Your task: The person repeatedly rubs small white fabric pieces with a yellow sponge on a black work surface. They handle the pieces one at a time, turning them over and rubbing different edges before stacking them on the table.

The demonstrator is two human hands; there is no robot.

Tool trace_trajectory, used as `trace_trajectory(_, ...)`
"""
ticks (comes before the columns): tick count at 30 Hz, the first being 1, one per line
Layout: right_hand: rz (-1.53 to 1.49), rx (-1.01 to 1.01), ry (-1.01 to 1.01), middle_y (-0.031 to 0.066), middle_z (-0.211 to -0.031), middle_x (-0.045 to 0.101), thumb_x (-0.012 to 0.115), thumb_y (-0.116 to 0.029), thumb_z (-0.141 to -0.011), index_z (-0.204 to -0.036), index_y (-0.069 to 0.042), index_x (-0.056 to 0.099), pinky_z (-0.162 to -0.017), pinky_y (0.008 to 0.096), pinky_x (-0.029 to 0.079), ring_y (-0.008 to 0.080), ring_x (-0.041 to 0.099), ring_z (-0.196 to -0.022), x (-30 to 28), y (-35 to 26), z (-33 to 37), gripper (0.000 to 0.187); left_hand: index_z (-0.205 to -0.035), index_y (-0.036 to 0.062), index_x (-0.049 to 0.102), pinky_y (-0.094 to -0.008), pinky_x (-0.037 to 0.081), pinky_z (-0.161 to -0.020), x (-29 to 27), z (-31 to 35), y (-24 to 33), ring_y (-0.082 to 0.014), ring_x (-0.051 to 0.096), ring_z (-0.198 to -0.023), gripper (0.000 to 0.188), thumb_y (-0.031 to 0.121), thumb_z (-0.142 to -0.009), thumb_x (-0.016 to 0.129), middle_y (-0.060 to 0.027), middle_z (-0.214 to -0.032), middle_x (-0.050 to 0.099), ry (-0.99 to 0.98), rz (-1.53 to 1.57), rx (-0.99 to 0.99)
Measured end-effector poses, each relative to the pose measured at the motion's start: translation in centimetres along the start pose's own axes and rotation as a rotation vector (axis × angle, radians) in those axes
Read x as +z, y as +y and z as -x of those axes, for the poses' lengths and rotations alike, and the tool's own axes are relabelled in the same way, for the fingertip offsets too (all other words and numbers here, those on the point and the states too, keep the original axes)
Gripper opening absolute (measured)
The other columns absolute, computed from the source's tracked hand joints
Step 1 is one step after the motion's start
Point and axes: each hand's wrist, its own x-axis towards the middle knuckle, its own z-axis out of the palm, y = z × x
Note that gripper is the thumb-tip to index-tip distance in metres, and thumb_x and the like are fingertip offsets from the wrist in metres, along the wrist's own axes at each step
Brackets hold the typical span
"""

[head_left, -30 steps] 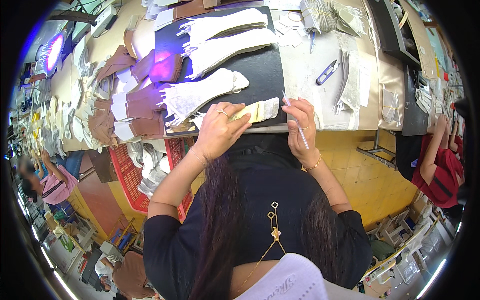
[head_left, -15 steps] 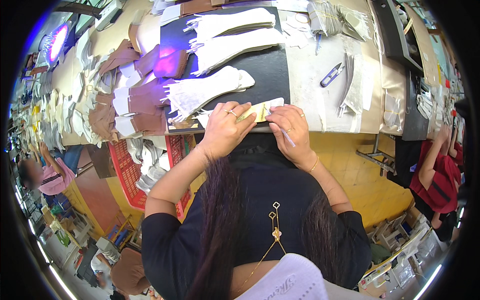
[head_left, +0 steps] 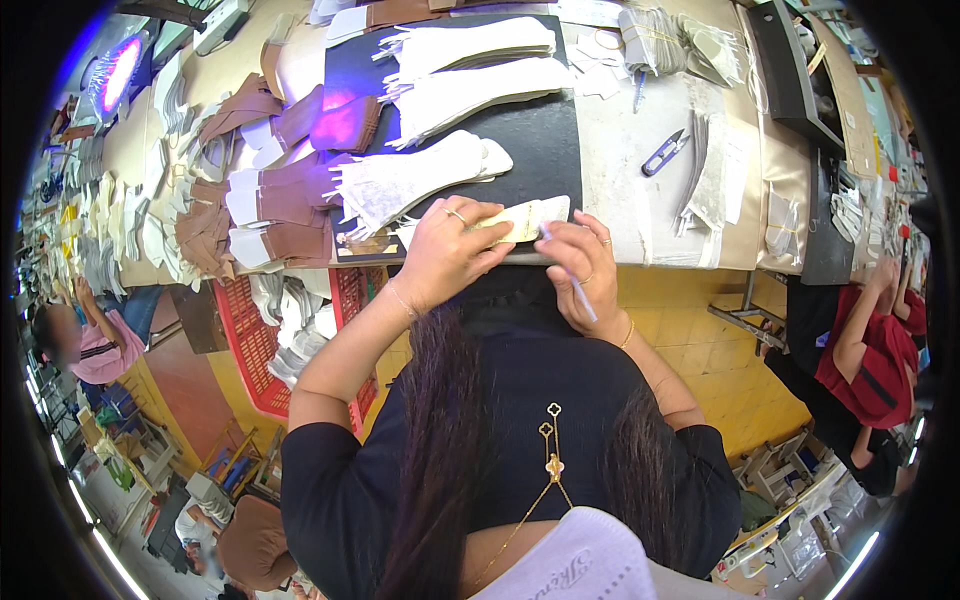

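Observation:
My left hand is closed on a narrow, flat cream piece at the table's near edge, the fingers over its left part. Just right of it, my right hand is curled round a thin, pale, pen-like stick. A small gap shows between these fingers and the cream piece. Beyond my left hand lies a fanned stack of white flat pieces with thin strips at the left end. Two similar white stacks, a nearer one and a farther one, lie on the black mat.
Purple thread snips lie on the right, beside a stack of pale curved pieces. Brown pieces with white ends cover the left side. A red basket stands below the table edge. Co-workers sit at far left and far right.
My right hand has drawn slightly back from the cream piece, its fingers lifting. The stick has tilted a little. My left hand keeps its hold and has shifted only slightly.

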Motion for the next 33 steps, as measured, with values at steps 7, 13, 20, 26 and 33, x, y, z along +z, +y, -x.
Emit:
trace_trajectory(7,-0.078,0.087,0.023,0.0137,-0.115,0.062,0.061,-0.018,-0.100,-0.121,-0.007,0.059,-0.106,0.0527,0.048,0.0345,0.064,-0.106,0.7,1.0,0.9,0.024,-0.105,0.0052,0.070,-0.0380,0.055,-0.084,-0.4,0.1,0.0,-0.0279,0.066,-0.098,0.033,0.009,-0.075,0.084,-0.0098,-0.108,0.066,0.077,0.285,-0.187)
trace_trajectory(13,-0.044,0.063,0.019,0.0134,-0.114,0.063,0.062,-0.019,-0.099,-0.121,-0.008,0.060,-0.107,0.0519,0.048,0.0357,0.064,-0.105,1.0,1.4,1.1,0.025,-0.111,0.0030,0.069,-0.0349,0.053,-0.087,-1.4,0.4,-0.4,-0.0261,0.065,-0.100,0.040,0.002,-0.074,0.086,-0.0118,-0.109,0.063,0.188,0.306,-0.188)
trace_trajectory(20,-0.025,0.063,0.008,0.0135,-0.114,0.064,0.063,-0.019,-0.098,-0.118,-0.008,0.061,-0.108,0.0525,0.046,0.0355,0.063,-0.105,1.0,1.5,1.1,0.023,-0.121,0.0025,0.063,-0.0393,0.049,-0.102,-6.5,2.2,0.0,-0.0238,0.059,-0.113,0.048,-0.008,-0.077,0.080,-0.0125,-0.125,0.056,0.547,0.740,-0.287)
trace_trajectory(26,-0.009,0.045,-0.016,0.0107,-0.114,0.066,0.068,-0.014,-0.093,-0.123,-0.010,0.063,-0.106,0.0483,0.043,0.0282,0.064,-0.105,0.7,1.0,0.4,0.031,-0.132,0.0020,0.054,-0.0323,0.056,-0.089,-12.2,3.4,-0.5,-0.0197,0.061,-0.109,0.057,-0.006,-0.081,0.078,-0.0132,-0.125,0.059,0.540,0.793,-0.428)
trace_trajectory(33,0.071,0.083,-0.063,0.0062,-0.118,0.069,0.074,-0.007,-0.085,-0.129,-0.013,0.062,-0.095,0.0418,0.041,0.0229,0.065,-0.106,0.9,0.5,-0.3,0.046,-0.135,0.0107,0.057,-0.0430,0.051,-0.093,-2.8,1.3,1.6,-0.0386,0.062,-0.108,0.064,0.020,-0.078,0.086,-0.0171,-0.119,0.064,-0.004,0.147,-0.353)
